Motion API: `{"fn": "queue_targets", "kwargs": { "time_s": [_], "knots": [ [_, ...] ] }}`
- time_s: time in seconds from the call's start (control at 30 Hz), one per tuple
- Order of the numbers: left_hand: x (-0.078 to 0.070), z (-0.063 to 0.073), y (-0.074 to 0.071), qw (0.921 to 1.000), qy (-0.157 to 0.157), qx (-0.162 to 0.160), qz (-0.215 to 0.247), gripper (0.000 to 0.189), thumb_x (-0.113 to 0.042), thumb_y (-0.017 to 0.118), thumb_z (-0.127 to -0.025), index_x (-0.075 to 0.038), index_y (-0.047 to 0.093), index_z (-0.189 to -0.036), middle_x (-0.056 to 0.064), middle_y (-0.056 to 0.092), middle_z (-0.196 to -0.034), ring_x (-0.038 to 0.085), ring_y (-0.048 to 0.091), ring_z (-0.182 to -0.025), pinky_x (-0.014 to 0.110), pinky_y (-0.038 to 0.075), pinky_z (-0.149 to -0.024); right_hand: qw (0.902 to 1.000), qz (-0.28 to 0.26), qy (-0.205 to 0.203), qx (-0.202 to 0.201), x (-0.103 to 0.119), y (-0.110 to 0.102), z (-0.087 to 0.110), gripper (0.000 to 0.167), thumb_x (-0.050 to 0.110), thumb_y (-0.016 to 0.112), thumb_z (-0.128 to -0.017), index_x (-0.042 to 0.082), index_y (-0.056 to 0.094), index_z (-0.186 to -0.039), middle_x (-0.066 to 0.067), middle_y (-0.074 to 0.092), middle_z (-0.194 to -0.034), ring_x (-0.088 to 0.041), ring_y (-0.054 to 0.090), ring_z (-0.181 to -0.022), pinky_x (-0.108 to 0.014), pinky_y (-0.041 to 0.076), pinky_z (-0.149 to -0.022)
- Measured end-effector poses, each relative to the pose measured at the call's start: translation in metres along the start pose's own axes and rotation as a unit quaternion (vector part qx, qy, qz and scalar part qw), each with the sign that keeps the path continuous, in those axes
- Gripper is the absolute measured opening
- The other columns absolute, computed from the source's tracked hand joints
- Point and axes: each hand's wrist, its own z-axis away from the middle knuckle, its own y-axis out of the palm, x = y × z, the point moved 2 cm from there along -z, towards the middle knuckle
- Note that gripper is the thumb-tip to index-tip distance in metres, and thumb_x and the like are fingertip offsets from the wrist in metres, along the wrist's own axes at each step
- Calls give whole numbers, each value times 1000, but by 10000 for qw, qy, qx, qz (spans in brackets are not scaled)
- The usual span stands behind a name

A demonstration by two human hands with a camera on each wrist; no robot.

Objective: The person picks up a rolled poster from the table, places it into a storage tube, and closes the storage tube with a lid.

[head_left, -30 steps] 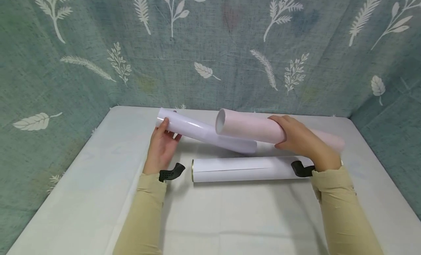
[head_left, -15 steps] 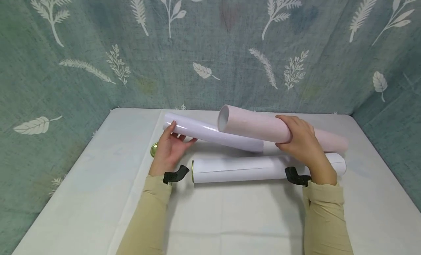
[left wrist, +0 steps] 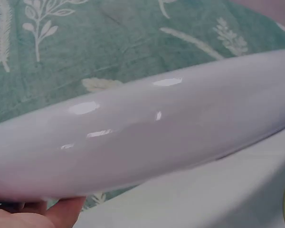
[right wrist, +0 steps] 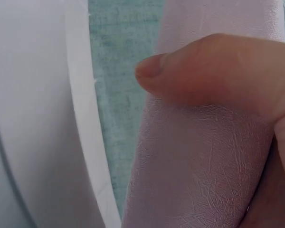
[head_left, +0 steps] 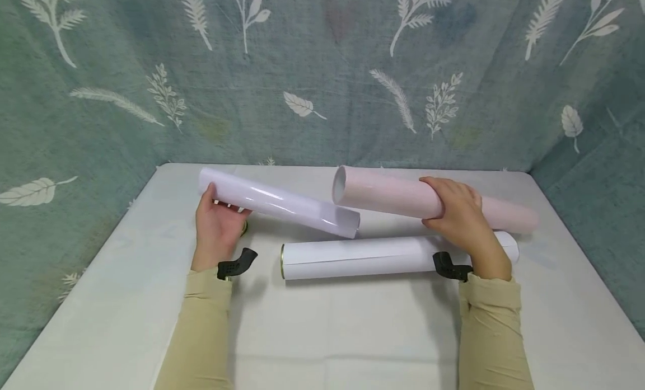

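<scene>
Near the table's (head_left: pixel 322 334) far edge, left hand (head_left: pixel 216 230) pinches the lilac roll (head_left: pixel 280 201), clear of the pink tube (head_left: pixel 385 193) right hand (head_left: pixel 462 216) grips; neither seems set down

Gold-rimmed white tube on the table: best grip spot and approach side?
Grip the white tube around its middle, probably from above and the near side: it's a straight cylinder lying crosswise, exposed there, while the right arm crosses near its right end and the glossy lavender tube is behind.

Curtained-off workspace: leaf-print cloth (head_left: pixel 347 121) round white table (head_left: pixel 393 323).
</scene>
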Motion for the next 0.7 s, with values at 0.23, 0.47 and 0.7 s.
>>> {"fn": "queue_targets", "kwargs": {
  "time_s": [0.23,0.47,0.7],
  "knots": [
    [-7,-2,-4,9947,256,-335,934,52,-6,54,-85,-22,30,-129,3,33,-132,24,33,-122,50,29,-95,9993,278,100,226,-9,3,1,77,10,78,-60,20,44,-128,-7,45,-127,-31,35,-116,-55,14,-92],
    [-16,2,-7,9895,574,-543,1213,56,-4,57,-84,-23,29,-128,4,35,-131,24,35,-120,51,31,-94,9983,424,261,300,-16,4,3,75,10,77,-62,20,43,-128,-9,44,-127,-31,34,-118,-56,13,-93],
    [-25,6,-9,9807,590,-489,1800,51,-5,56,-84,-21,32,-126,5,37,-130,26,37,-118,49,31,-95,9985,361,316,258,-15,5,2,76,9,76,-62,20,42,-130,-10,44,-126,-31,34,-117,-57,12,-92]
  ]
}}
